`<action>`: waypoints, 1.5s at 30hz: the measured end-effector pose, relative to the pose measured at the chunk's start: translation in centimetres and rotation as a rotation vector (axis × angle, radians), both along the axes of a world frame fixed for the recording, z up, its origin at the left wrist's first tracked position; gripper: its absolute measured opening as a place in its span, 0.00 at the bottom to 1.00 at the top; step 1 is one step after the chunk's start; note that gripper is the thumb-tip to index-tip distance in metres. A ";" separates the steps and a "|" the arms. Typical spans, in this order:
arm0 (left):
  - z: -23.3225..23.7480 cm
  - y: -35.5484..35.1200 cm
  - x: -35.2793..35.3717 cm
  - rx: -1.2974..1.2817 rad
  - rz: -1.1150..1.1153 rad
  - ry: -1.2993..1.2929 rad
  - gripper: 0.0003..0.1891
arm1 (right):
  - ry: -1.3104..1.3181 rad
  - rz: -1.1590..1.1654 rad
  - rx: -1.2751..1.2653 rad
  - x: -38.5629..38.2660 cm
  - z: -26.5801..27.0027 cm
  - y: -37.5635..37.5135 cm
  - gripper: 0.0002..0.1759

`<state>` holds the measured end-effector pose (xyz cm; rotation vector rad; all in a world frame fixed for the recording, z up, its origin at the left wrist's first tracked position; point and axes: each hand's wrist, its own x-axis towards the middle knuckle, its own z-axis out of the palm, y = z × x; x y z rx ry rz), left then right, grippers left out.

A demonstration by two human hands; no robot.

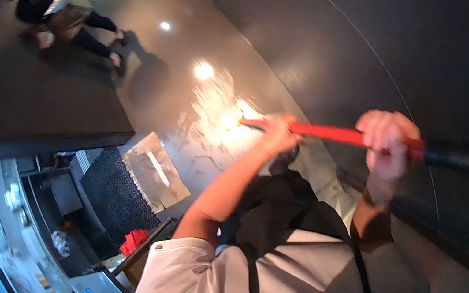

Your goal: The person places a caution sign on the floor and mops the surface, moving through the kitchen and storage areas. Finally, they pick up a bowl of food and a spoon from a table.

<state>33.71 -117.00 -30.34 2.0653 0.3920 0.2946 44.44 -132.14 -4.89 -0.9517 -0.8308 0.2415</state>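
Around one pole [331, 132], two hands [279, 133] [390, 138]

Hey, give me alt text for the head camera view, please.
A person's left hand and right hand grip a red pole slanting above a streaked floor with bright glare. A black mat lies to the left, and another person shows, blurred, at upper left.
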 end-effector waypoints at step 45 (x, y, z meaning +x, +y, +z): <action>-1.9 -13.6 -17.2 -0.098 0.572 -0.118 0.11 | -0.394 0.644 -0.029 -17.4 -1.9 -8.6 0.16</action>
